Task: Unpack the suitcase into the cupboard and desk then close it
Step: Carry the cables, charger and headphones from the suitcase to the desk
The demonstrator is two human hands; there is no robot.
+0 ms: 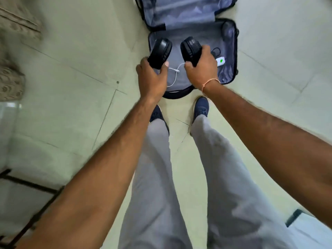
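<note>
A dark blue suitcase [228, 51] lies open on the floor ahead of my feet, its grey lining showing. I hold black headphones above its near half. My left hand [152, 78] grips the left ear cup [159, 51]. My right hand [203, 69] grips the right ear cup [190, 49]. The headband is hidden behind my hands. Inside the case lie a white cable [175, 76], a white charger with a green mark [221, 61] and a thin black cable [216, 51].
Pale green floor tiles surround the suitcase. A patterned fabric edge [10, 81] sits at the left. A dark metal frame [30, 186] stands at the lower left. My two dark shoes [202, 106] stand just before the case.
</note>
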